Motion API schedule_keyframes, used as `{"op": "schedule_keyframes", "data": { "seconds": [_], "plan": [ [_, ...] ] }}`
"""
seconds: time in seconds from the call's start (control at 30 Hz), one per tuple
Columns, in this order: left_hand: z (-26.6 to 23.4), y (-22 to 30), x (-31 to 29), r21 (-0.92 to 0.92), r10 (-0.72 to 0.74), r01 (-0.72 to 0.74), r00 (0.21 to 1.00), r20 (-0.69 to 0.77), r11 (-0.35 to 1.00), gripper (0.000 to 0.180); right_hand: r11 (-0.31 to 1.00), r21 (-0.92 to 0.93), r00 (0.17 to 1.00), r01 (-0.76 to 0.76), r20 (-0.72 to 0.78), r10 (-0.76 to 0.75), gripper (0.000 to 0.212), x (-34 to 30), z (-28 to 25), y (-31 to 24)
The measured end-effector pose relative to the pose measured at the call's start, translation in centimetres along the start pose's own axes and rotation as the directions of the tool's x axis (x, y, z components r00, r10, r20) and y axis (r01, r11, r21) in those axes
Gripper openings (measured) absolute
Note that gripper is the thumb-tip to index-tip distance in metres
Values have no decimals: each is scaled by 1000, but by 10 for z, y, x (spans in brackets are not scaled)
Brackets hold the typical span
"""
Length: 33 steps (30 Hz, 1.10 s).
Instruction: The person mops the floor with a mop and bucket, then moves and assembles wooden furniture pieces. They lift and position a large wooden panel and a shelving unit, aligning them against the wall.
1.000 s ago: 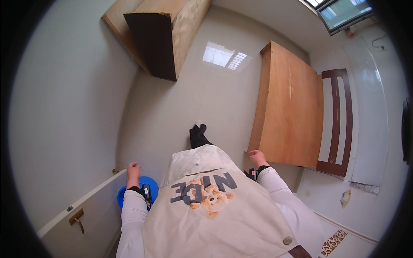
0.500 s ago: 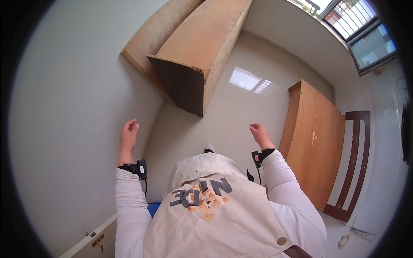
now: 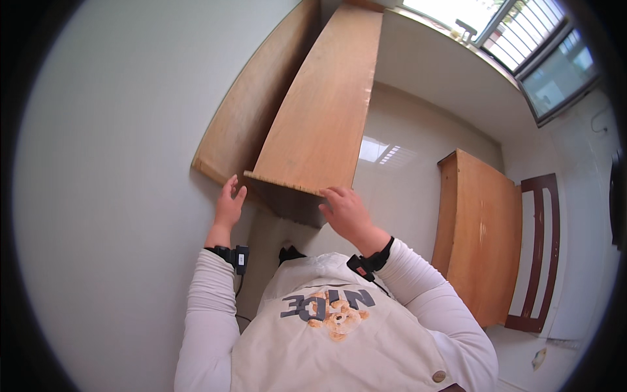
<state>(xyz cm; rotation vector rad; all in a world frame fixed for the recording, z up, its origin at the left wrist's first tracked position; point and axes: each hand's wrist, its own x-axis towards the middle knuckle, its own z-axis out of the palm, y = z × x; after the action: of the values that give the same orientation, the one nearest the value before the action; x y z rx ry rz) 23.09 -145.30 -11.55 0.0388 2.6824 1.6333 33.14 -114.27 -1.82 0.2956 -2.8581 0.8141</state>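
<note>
In front of me stands a long wooden box-like furniture piece (image 3: 320,111) with a flat, light brown top and a dark near end (image 3: 287,199). The edge between them looks rough and chipped. At its near left corner is my left hand (image 3: 228,204), fingers apart and holding nothing; whether it touches the wood I cannot tell. My right hand (image 3: 349,212) reaches the near right corner, fingertips at the top edge and thumb spread below them. It seems to touch the wood but is not wrapped round it. Behind the piece, a wooden panel (image 3: 245,98) leans along the left wall.
To the right stands another wooden piece (image 3: 480,235), with a dark brown slatted frame (image 3: 539,255) against the wall behind it. Shiny floor tiles (image 3: 398,189) lie between the two pieces. An open window sash (image 3: 558,75) juts in at the upper right.
I have come closer to the long wooden piece, which now sits lower in view. Both hands have moved up to its near corners, the right one inward from the side.
</note>
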Motion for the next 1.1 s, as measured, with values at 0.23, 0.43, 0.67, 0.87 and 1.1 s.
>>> {"op": "schedule_keyframes", "data": {
  "seconds": [0.23, 0.43, 0.67, 0.87, 1.1],
  "plan": [
    [-8, -27, 36, -159, -19, 76, 942, 334, 984, 53, 973, -224, 996, -51, 63, 67, 32, 46, 55, -8],
    [5, -48, 59, -377, 140, 3, 925, 354, 926, 47, 973, -219, 993, -77, 68, 94, 17, 47, 73, -1],
    [9, -29, 68, -282, 255, -150, 886, 387, 948, 24, 960, -257, 994, -110, -3, 113, 16, 36, 66, 7],
    [18, -5, 75, -234, 354, -275, 823, 444, 933, 20, 948, -285, 990, -139, -49, 131, 16, 26, 61, 26],
    [39, 19, 86, -249, 461, -389, 757, 462, 887, 19, 935, -275, 975, -223, -82, 208, 17, 25, 43, 36]
  ]
}}
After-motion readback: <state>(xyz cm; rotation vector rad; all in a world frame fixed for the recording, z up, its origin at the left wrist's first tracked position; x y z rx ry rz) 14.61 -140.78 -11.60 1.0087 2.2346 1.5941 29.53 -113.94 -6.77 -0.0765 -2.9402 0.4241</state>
